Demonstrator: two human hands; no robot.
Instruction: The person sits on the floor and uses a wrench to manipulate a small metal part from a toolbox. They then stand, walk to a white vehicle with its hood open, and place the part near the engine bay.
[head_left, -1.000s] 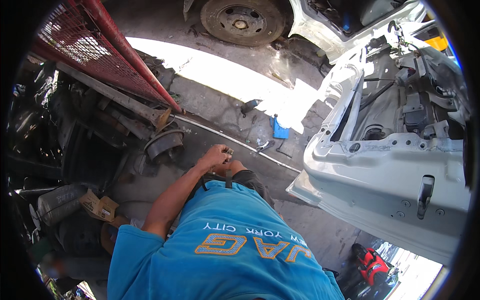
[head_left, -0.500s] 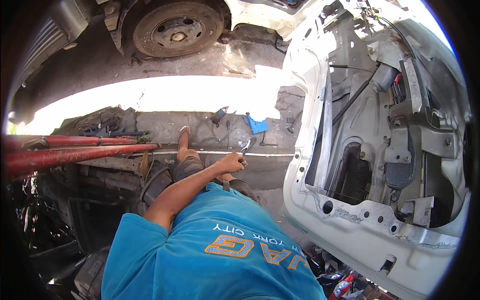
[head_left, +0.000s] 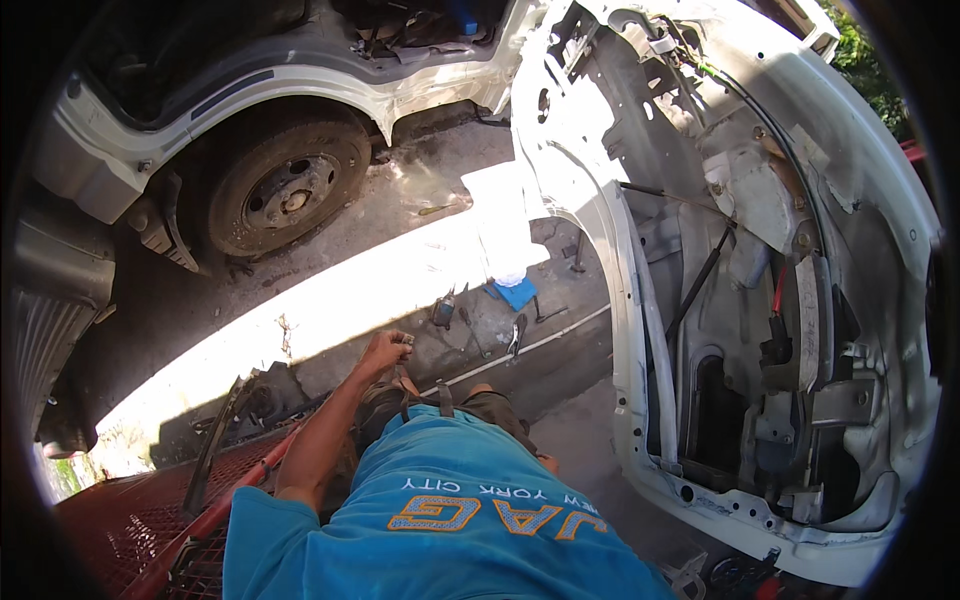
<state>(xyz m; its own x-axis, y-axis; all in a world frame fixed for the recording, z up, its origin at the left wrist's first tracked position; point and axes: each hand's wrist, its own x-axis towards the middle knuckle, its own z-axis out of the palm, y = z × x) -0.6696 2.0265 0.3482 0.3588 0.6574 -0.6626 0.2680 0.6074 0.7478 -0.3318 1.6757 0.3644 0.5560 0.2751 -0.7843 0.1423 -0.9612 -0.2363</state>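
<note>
Thing (head_left: 406, 342) in the left hand (head_left: 381, 357) is small and dull, and it is too tiny here for me to tell what it is. The fingers of that hand are bent round it and seem to pinch it near the tips. I cannot see the right hand, so I cannot tell what its fingers do. The left hand is out in front of the person's blue shirt (head_left: 450, 485), over the ground. The small thing could slip if the pinch gets loose, and I think it would be hard to find on the rough, gray floor (head_left: 575, 425). Near the hand, on the floor, are a dark tool (head_left: 443, 311), a silver and black tool (head_left: 517, 336) and a flat blue thing (head_left: 516, 292). A foot could roll on one of these, or trip on the thin white pole (head_left: 560, 332), if the person steps without looking. To the right is a big white car door (head_left: 628, 415) with its inside showing. I cannot see what holds it up, so a hard bump might shake it. Farther off is a dusty wheel (head_left: 291, 198).
</note>
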